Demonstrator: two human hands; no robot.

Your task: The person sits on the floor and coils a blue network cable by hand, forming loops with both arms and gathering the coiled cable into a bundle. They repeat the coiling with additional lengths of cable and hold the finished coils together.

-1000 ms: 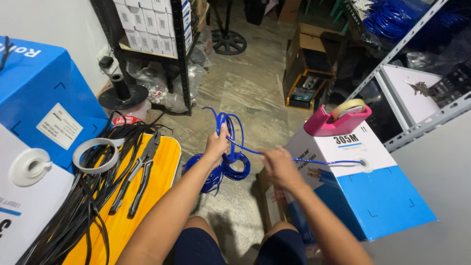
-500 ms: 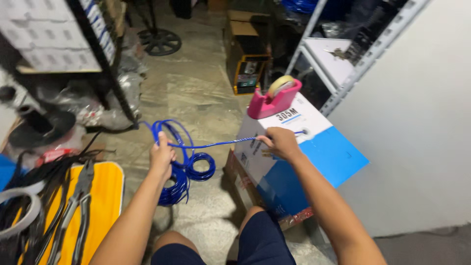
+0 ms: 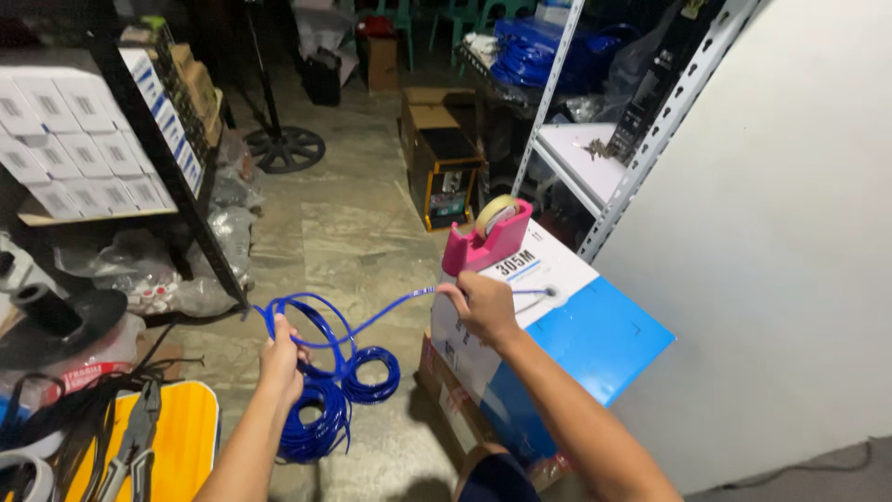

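While left hand (image 3: 281, 358) clamps blue cable coil (image 3: 321, 409), right hand (image 3: 481, 307) at three o'clock pinches cable strand (image 3: 390, 307) running from blue-white box (image 3: 576, 344); pink tape dispenser (image 3: 488, 237) at twelve.

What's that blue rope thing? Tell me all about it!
It is a thin, glossy blue cable, plastic-coated by its look. It comes out of a round hole in the top of the white and blue box. The right hand pinches it near the hole, and it stretches across to the left hand, which grips a bunch of loops. More loops hang down to the stone floor.
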